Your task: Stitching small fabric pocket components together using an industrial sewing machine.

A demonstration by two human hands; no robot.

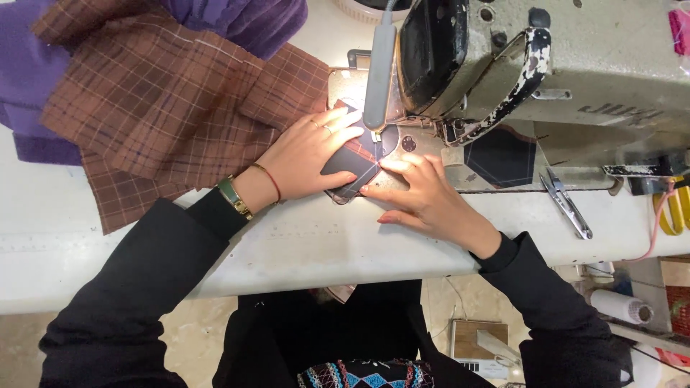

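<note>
Sewing machine (575,65) head overhangs the white surface (323,244), hiding the needle area; brown plaid fabric (165,108) piled left of it, thread snips (568,205) lying below its arm; small dark plaid patch (352,165) sits at the presser foot, long axis running diagonally toward the machine; left hand (309,154) flat, fingers spread on patch; right hand (424,197) flat, fingertips pressing patch's near edge; neither hand gripping.
</note>
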